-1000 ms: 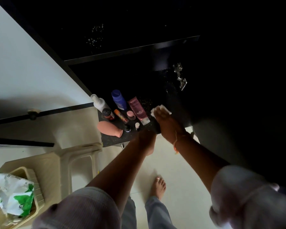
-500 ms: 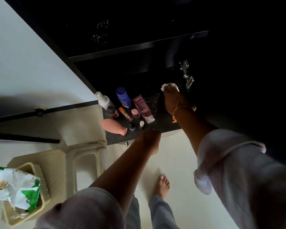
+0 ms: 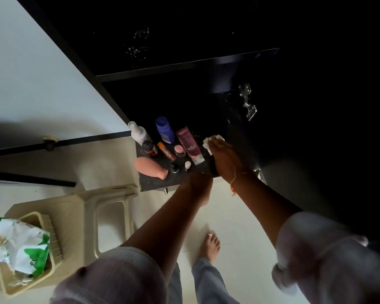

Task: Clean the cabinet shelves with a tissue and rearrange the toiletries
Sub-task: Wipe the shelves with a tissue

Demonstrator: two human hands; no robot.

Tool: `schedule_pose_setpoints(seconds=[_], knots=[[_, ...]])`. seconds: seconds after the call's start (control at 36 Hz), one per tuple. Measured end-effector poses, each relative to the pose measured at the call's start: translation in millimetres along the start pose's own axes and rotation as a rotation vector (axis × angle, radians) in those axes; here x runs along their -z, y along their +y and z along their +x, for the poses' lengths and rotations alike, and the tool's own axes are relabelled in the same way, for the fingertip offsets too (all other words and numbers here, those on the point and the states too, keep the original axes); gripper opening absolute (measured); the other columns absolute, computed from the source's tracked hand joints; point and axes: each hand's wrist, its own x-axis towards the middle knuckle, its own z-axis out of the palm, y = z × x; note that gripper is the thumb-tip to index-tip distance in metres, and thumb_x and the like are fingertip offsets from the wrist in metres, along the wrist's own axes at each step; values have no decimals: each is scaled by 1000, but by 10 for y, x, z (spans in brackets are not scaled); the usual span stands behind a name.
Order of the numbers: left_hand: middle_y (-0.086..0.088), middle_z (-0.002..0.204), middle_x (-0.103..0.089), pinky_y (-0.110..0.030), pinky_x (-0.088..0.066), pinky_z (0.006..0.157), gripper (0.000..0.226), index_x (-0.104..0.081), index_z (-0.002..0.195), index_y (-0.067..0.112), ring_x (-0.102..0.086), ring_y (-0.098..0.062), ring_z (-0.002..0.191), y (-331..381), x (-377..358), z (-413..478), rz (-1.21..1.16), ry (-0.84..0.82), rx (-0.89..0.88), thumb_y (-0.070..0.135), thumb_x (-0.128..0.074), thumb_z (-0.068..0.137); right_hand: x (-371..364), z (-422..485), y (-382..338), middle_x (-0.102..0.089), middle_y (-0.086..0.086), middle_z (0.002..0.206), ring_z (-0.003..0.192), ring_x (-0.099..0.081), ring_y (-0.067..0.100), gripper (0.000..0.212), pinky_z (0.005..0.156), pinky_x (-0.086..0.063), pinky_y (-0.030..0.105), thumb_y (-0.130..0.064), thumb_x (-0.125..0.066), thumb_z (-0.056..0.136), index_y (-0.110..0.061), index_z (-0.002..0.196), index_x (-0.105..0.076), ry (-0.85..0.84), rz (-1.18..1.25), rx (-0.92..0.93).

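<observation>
A dark cabinet shelf (image 3: 154,183) carries several toiletries on its left half: a white spray bottle (image 3: 138,132), a blue bottle (image 3: 165,130), a pink tube (image 3: 189,143), a small pink jar (image 3: 180,150), an orange stick (image 3: 166,151) and a peach bottle (image 3: 149,166) lying on its side. My right hand (image 3: 225,159) holds a crumpled white tissue (image 3: 207,142) down on the shelf, just right of the pink tube. My left hand (image 3: 199,185) rests on the shelf's front edge with nothing in it.
A beige plastic stool (image 3: 110,198) stands left of my legs. On it, a basket (image 3: 53,255) contains a green and white packet (image 3: 20,242). The white cabinet door (image 3: 31,73) hangs open at left. A metal hinge (image 3: 248,102) sits on the dark right wall. My bare foot (image 3: 210,244) is on the floor.
My right hand pushed the tissue toward the back of the shelf, then drew it forward again beside the pink tube. My left hand stayed on the edge.
</observation>
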Motion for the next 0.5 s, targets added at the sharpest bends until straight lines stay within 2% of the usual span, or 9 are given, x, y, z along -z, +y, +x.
schedule_pose_setpoints(seconds=[0.03, 0.06, 0.11, 0.14, 0.22, 0.36, 0.42, 0.47, 0.5], knots=[[-17, 132, -56, -21, -48, 97, 37, -55, 126, 2, -53, -31, 125, 13, -12, 22, 58, 24, 24, 9, -59, 90, 42, 118, -26, -22, 7, 161, 150, -16, 21, 49, 123, -14, 35, -10, -29, 104, -11, 153, -26, -6, 59, -5], [-15, 128, -58, -32, -49, 99, 37, -57, 124, 3, -56, -30, 121, 27, 4, -7, 24, 13, 79, 12, -63, 88, 101, 194, -78, -31, 6, 158, 148, -24, 21, 45, 122, -18, 35, -16, -34, 104, -12, 149, -36, 35, 130, -3], [-14, 128, -59, -36, -48, 99, 38, -56, 123, 4, -56, -30, 120, 2, -18, -9, 30, 25, 83, 14, -63, 88, 163, 372, -125, -51, 3, 144, 135, -45, 20, 37, 115, -32, 34, -30, -44, 102, -19, 136, -56, 153, 186, 14], [-14, 129, -58, -36, -47, 98, 38, -56, 124, 4, -56, -30, 121, -11, -38, -3, 18, 54, 60, 14, -64, 88, 192, 456, -142, -55, 5, 137, 126, -52, 22, 34, 109, -39, 37, -35, -47, 101, -22, 129, -61, 187, 127, 28], [-14, 134, -54, -35, -45, 101, 44, -52, 129, 4, -52, -31, 125, -18, -50, -32, -86, 118, 86, 13, -65, 88, 267, 546, -243, -51, 11, 121, 105, -56, 29, 30, 95, -47, 40, -42, -48, 98, -23, 115, -63, 166, 258, -83], [-15, 135, -52, -34, -41, 102, 47, -47, 134, 3, -50, -31, 127, -6, -49, -60, -102, 168, 70, 9, -61, 90, 131, 379, -228, -50, 8, 108, 96, -58, 28, 28, 86, -48, 38, -41, -51, 97, -18, 106, -64, 161, 478, -199], [-19, 141, -48, -26, -37, 100, 46, -43, 139, 2, -45, -33, 131, -13, -54, -56, -165, 170, 81, 6, -52, 95, 35, 235, -181, -51, 10, 107, 94, -60, 29, 28, 88, -49, 41, -42, -53, 96, -17, 103, -64, 145, 578, -256], [-20, 145, -43, -14, -24, 97, 43, -40, 143, 1, -41, -32, 133, -11, -8, -67, -119, 137, 28, 3, -40, 100, -58, 56, -146, -53, 11, 107, 94, -62, 28, 28, 90, -51, 47, -44, -55, 92, -19, 99, -64, 116, 658, -285], [-20, 146, -42, -8, -25, 95, 43, -38, 143, 0, -41, -32, 134, -21, -9, -63, -96, 159, -1, 2, -40, 100, -97, -47, -138, -55, 9, 107, 95, -63, 27, 27, 91, -51, 49, -45, -57, 90, -21, 98, -65, 109, 697, -282]])
